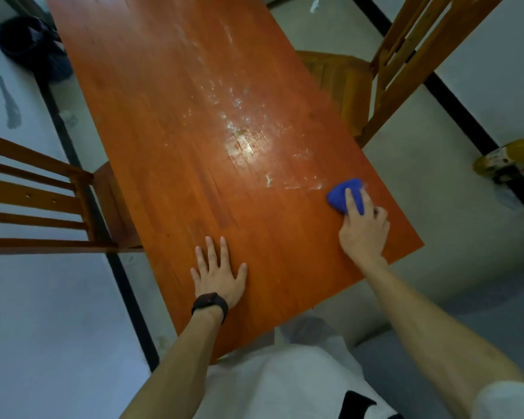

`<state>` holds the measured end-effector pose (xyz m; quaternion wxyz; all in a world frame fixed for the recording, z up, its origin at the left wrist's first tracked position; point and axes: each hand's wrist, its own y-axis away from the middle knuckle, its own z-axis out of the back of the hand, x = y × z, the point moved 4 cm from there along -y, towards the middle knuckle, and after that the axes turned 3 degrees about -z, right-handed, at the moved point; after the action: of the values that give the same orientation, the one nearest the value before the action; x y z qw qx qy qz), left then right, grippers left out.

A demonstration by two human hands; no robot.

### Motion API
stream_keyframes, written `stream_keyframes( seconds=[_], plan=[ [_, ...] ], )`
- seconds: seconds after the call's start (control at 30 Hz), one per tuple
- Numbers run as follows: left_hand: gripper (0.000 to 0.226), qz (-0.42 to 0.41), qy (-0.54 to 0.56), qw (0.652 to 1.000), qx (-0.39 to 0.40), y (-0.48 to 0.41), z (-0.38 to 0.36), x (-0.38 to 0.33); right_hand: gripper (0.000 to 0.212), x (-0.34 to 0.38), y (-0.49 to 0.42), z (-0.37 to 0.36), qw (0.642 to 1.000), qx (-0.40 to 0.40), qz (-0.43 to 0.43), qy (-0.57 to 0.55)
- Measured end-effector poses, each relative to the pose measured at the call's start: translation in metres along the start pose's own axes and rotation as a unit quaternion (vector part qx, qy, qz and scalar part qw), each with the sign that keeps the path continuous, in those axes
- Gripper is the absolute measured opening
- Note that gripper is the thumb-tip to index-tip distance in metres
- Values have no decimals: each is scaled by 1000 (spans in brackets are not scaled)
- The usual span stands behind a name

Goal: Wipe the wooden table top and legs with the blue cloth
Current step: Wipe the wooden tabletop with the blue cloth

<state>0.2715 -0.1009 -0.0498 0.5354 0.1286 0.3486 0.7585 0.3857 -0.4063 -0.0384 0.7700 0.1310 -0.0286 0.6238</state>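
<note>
Near the right edge of the bench [170,131], close to the corner nearest me, my right hand [364,234] grips the blue cloth [339,195], which is bunched into a wad and pressed against the wood; my forefinger lies straight along its top while the other fingers curl down over its right side. Just beyond the cloth, toward the middle of the reddish-brown top, a trail of white smears [239,128] runs away from me, brightest where light glints off the surface. My left hand [218,276] rests palm down on the near end of the bench, fingers straight and slightly spread, holding nothing, well apart from the cloth; a black wristband [210,305] sits on that wrist. A slat-backed chair [43,201] stands at the left side of the bench, its seat close against the edge, and a second chair [406,55] stands at the right side, farther off. On the floor [436,222] to the right is a bottle [508,155] of yellowish liquid, and a dark bundle [28,40] lies at the far left. I cannot see the bench legs beneath the top
</note>
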Motion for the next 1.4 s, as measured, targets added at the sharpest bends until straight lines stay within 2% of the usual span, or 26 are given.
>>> stream_keyframes(
  seconds=[0.07,0.13,0.23,0.3,0.37,0.43,0.5,0.53,0.57,0.6,0.63,0.7,0.73,0.77,0.8,0.83,0.9,0.93,0.97,1.0,1.03,1.07,1.17,1.27,1.33,1.4],
  plan=[
    [84,12,-6,1000,1,-1,-3,-1,59,6,-1,12,999,-33,-17,-23],
    [85,24,-11,1000,1,-1,-5,0,63,38,23,8,996,-36,80,-27],
    [84,32,-1,999,-3,0,-5,-3,73,63,78,-34,958,71,278,2],
    [81,17,-1,1000,-19,0,-1,-11,77,39,73,-39,941,82,327,15],
    [78,-14,-19,999,-27,-2,3,-28,73,4,40,-25,973,43,227,24],
    [76,-40,-28,999,-23,-2,3,-48,64,-38,2,1,1000,19,6,7],
    [76,-51,-26,998,-16,-3,0,-67,58,-72,-16,20,973,11,-211,-87],
    [77,-51,-23,998,-7,-4,-3,-75,57,-76,-18,25,953,0,-276,-122],
    [78,-49,-18,999,5,-5,-5,-83,57,-71,-16,30,945,-16,-298,-133],
    [80,-43,-16,999,17,-7,-7,-88,58,-58,-12,32,954,-38,-269,-125],
    [83,-36,-19,999,27,-7,-9,-90,60,-40,-3,29,973,-54,-197,-111],
    [88,-25,-28,998,41,-9,-12,-92,63,-4,26,9,996,-26,54,-69],
    [89,-23,-32,998,47,-9,-12,-90,67,3,43,-5,982,2,186,-28],
    [88,-25,-36,998,50,-9,-12,-88,70,-3,51,-14,962,18,273,7],
    [87,-28,-42,997,50,-9,-11,-87,73,-21,45,-15,956,12,293,24],
    [86,-31,-49,997,51,-10,-10,-85,72,-42,31,-10,971,-4,235,34],
    [85,-32,-59,996,54,-9,-9,-83,62,-90,-2,10,1000,0,-18,-16],
    [85,-33,-63,996,57,-7,-10,-82,58,-116,-14,19,984,21,-163,-73],
    [85,-35,-66,996,56,-5,-11,-82,56,-131,-20,26,957,36,-260,-124],
    [85,-36,-68,996,52,-5,-13,-81,55,-131,-22,33,943,30,-298,-148],
    [85,-37,-70,996,47,-6,-14,-80,55,-120,-21,38,950,-5,-277,-146],
    [85,-36,-73,996,45,-9,-14,-80,55,-101,-17,40,967,-43,-210,-135],
    [85,-29,-79,995,61,-12,-15,-80,59,-29,12,18,994,-34,55,-90],
    [84,-24,-77,995,57,-13,-17,-78,68,30,49,-19,960,75,269,-26],
    [84,-23,-78,996,47,-15,-17,-79,67,45,54,-30,937,108,332,-8],
    [83,-25,-79,996,44,-16,-18,-79,62,47,47,-34,930,110,350,12]
  ],
)
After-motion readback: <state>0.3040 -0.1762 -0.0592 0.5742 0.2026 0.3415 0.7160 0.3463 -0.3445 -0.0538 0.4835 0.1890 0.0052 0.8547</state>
